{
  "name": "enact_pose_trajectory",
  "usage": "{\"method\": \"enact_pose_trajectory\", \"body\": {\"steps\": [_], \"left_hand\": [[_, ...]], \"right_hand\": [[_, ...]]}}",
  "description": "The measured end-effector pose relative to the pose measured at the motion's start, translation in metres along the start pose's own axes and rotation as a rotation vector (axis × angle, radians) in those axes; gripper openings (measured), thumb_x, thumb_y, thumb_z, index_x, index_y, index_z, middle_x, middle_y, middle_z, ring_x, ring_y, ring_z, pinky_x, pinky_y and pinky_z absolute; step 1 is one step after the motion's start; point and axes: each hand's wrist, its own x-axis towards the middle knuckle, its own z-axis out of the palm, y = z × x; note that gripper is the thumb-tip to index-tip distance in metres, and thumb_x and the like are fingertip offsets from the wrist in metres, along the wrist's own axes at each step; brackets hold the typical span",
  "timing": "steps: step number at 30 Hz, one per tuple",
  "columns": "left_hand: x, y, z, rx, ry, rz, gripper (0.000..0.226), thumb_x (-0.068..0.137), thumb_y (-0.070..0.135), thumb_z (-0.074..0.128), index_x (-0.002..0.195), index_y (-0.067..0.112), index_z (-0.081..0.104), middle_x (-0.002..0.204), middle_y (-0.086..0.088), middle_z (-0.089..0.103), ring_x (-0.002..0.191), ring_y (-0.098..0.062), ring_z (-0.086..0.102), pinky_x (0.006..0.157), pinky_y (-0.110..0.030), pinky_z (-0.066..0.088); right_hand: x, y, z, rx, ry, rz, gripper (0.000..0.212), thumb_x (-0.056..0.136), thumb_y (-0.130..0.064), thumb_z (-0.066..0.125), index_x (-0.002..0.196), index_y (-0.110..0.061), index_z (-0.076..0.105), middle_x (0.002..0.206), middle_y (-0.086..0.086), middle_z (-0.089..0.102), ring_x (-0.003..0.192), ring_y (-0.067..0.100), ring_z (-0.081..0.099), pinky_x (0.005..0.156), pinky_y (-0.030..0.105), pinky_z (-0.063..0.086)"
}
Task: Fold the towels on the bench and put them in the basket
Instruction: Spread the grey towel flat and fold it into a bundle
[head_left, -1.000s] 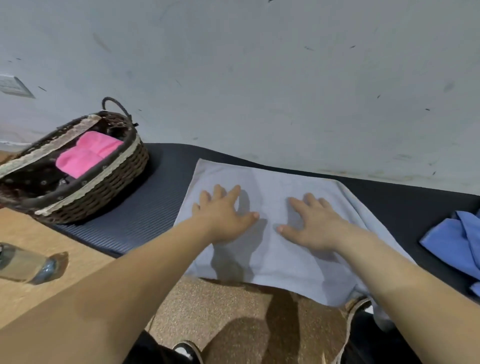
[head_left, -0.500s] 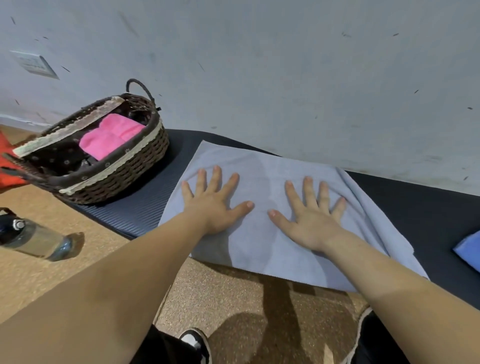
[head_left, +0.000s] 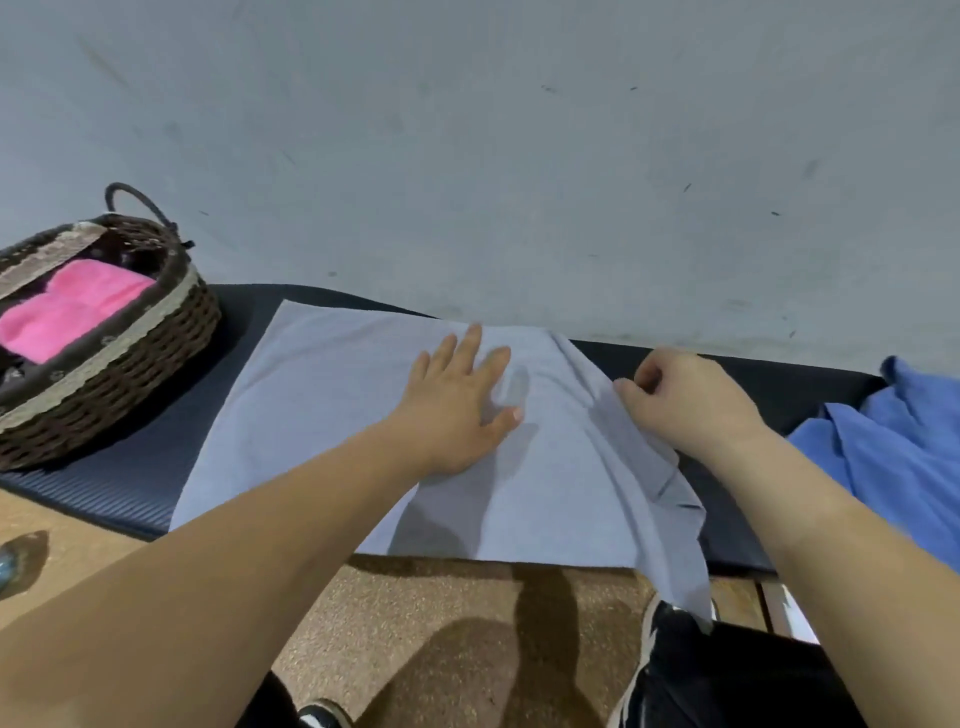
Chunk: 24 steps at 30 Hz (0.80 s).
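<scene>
From my feed, the grey wall (head_left: 519, 156) fills the upper half, and below it the dark padded counter (head_left: 156, 457) runs from nine o'clock across to three. Spread over its middle lies the pale grey-blue towel (head_left: 311, 415), flat on its left side, creased along its right edge, with the near right corner hanging off the counter's front towards the speckled floor (head_left: 441, 623). At nine o'clock the wicker basket (head_left: 130, 374) sits on the counter, apart from the towel, with a folded pink towel (head_left: 72, 312) inside. At three o'clock a crumpled blue towel (head_left: 893, 457) rests on the counter. My left hand (head_left: 457, 410) is spread wide, palm pressed flat on the towel near its centre, gripping nothing. My right hand (head_left: 691, 400) is curled up, thumb and fingers pinching the towel's right edge.
</scene>
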Motion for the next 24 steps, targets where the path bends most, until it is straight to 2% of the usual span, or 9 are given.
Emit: {"method": "enact_pose_trajectory", "body": {"steps": [3, 5, 8, 12, 14, 16, 18, 21, 24], "left_hand": [[0.016, 0.045, 0.004, -0.005, 0.0, 0.133, 0.065, 0.104, 0.055, 0.039, 0.162, 0.029, 0.024, 0.174, -0.007, -0.002, 0.159, -0.03, -0.001, 0.128, -0.051, 0.005], [0.027, 0.063, 0.01, -0.006, 0.053, 0.221, 0.056, 0.105, 0.048, 0.039, 0.155, 0.023, 0.041, 0.171, -0.012, 0.017, 0.156, -0.035, 0.018, 0.125, -0.051, 0.02], [0.042, 0.081, 0.017, -0.142, 0.11, 0.264, 0.044, 0.107, 0.031, 0.045, 0.147, 0.016, 0.055, 0.165, -0.013, 0.036, 0.149, -0.032, 0.037, 0.121, -0.044, 0.031], [0.054, 0.095, 0.021, -0.212, 0.069, 0.256, 0.045, 0.105, 0.023, 0.053, 0.15, 0.021, 0.051, 0.163, -0.001, 0.039, 0.148, -0.021, 0.037, 0.118, -0.029, 0.027], [0.059, 0.099, 0.024, -0.192, 0.071, 0.287, 0.046, 0.103, 0.025, 0.057, 0.149, 0.024, 0.052, 0.151, 0.004, 0.051, 0.137, -0.022, 0.046, 0.114, -0.033, 0.038], [0.064, 0.105, 0.023, -0.164, 0.068, 0.307, 0.045, 0.101, 0.029, 0.059, 0.146, 0.028, 0.054, 0.129, 0.008, 0.06, 0.118, -0.016, 0.051, 0.101, -0.037, 0.047], [0.07, 0.112, 0.017, -0.177, 0.064, 0.303, 0.04, 0.1, 0.031, 0.06, 0.14, 0.031, 0.058, 0.109, 0.011, 0.058, 0.102, -0.011, 0.052, 0.092, -0.037, 0.05], [0.082, 0.118, 0.007, -0.235, 0.067, 0.288, 0.021, 0.099, 0.033, 0.061, 0.119, 0.032, 0.07, 0.093, 0.015, 0.05, 0.086, -0.009, 0.055, 0.083, -0.036, 0.053], [0.091, 0.125, 0.004, -0.339, 0.152, 0.256, 0.008, 0.097, 0.034, 0.062, 0.095, 0.032, 0.07, 0.085, 0.012, 0.056, 0.08, -0.008, 0.057, 0.078, -0.04, 0.054]], "right_hand": [[0.001, 0.032, -0.008, 0.077, -0.278, 0.188, 0.049, 0.087, -0.057, 0.069, 0.091, -0.008, 0.068, 0.092, 0.012, 0.072, 0.077, 0.023, 0.065, 0.061, 0.036, 0.058], [-0.003, 0.041, -0.004, 0.204, -0.375, 0.213, 0.048, 0.084, -0.057, 0.074, 0.093, -0.01, 0.071, 0.093, 0.01, 0.07, 0.08, 0.022, 0.066, 0.055, 0.032, 0.053], [-0.001, 0.045, 0.002, 0.237, -0.307, 0.109, 0.03, 0.082, -0.044, 0.08, 0.085, -0.017, 0.069, 0.084, 0.001, 0.069, 0.074, 0.017, 0.062, 0.057, 0.029, 0.047], [-0.001, 0.049, -0.001, 0.317, -0.259, 0.077, 0.02, 0.082, -0.033, 0.079, 0.084, -0.015, 0.069, 0.077, -0.001, 0.068, 0.068, 0.013, 0.06, 0.059, 0.028, 0.047], [-0.004, 0.049, -0.006, 0.363, -0.224, 0.056, 0.02, 0.08, -0.03, 0.081, 0.083, -0.014, 0.069, 0.072, -0.002, 0.068, 0.064, 0.011, 0.06, 0.058, 0.027, 0.047], [-0.004, 0.05, -0.012, 0.335, -0.161, 0.021, 0.018, 0.08, -0.027, 0.082, 0.079, -0.016, 0.068, 0.069, -0.005, 0.067, 0.061, 0.009, 0.058, 0.057, 0.025, 0.046], [-0.003, 0.049, -0.017, 0.305, -0.083, -0.001, 0.017, 0.081, -0.027, 0.08, 0.077, -0.018, 0.066, 0.07, -0.007, 0.065, 0.063, 0.009, 0.058, 0.058, 0.028, 0.048], [0.002, 0.052, -0.022, 0.319, 0.048, -0.021, 0.019, 0.087, -0.03, 0.077, 0.078, -0.022, 0.062, 0.07, -0.008, 0.063, 0.068, 0.013, 0.061, 0.066, 0.038, 0.056], [0.006, 0.059, -0.025, 0.434, 0.181, -0.012, 0.018, 0.091, -0.034, 0.073, 0.084, -0.022, 0.062, 0.075, -0.008, 0.065, 0.073, 0.014, 0.063, 0.068, 0.037, 0.057]]}}
